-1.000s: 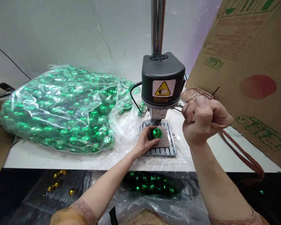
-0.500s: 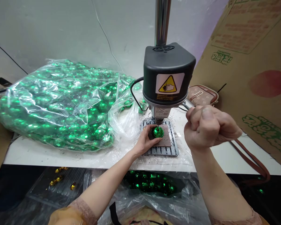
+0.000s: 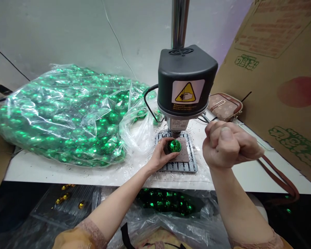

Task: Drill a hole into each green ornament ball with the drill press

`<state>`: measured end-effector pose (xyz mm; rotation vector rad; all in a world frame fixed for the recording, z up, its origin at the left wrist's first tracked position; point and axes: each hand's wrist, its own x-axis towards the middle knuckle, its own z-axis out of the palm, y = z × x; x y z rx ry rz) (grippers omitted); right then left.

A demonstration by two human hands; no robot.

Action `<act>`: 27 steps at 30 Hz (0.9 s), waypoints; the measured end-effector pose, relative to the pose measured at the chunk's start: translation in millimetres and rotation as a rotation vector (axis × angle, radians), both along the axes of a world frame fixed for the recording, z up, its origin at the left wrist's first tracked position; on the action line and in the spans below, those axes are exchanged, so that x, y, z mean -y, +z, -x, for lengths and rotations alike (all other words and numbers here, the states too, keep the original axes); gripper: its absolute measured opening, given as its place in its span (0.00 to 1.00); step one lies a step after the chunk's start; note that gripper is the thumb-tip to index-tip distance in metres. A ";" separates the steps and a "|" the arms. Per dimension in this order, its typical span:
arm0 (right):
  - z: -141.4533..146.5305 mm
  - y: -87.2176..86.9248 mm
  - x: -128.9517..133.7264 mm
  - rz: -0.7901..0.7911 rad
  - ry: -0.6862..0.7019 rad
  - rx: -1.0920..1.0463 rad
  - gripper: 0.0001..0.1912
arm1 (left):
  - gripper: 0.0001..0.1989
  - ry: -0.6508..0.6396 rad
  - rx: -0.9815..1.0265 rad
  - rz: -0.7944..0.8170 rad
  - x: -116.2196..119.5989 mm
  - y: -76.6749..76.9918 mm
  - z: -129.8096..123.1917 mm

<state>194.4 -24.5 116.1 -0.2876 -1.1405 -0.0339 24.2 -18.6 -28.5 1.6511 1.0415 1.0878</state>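
Under the chuck of a small black-topped drill press (image 3: 188, 76) sits a shiny green faceted ball (image 3: 175, 146). Thumb and fingers of my left hand (image 3: 162, 153) are closed around the ball's left side, holding it on a brownish square pad (image 3: 183, 156). That pad lies on the slotted metal base (image 3: 193, 165), which is sprinkled with dark specks. The drill's tip meets the top of the ball. My right hand (image 3: 229, 144) is closed in a fist around the end of the press's feed lever (image 3: 206, 117), whose grip is hidden by the fingers.
A big clear plastic bag (image 3: 67, 114) of green balls fills the table's left side. Behind my right hand lie a brown patterned purse (image 3: 225, 105) and a large cardboard box (image 3: 280, 90). Below the table edge, an open bag (image 3: 168, 202) holds more green balls.
My right hand has moved slightly down and left with the lever. My left hand and the green ball stay in place under the drill.
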 end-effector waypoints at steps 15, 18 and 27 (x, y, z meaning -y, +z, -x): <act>3.9 15.9 3.5 0.151 -0.001 -0.112 0.24 | 0.30 0.030 0.022 0.013 -0.1 -1.0 -2.5; 3.8 51.2 -0.8 0.336 0.061 -0.131 0.24 | 0.30 0.072 0.038 0.031 2.2 4.5 -5.2; 1.2 72.7 -5.9 0.444 0.139 -0.170 0.25 | 0.28 0.062 -0.260 -0.579 95.7 -7.1 28.9</act>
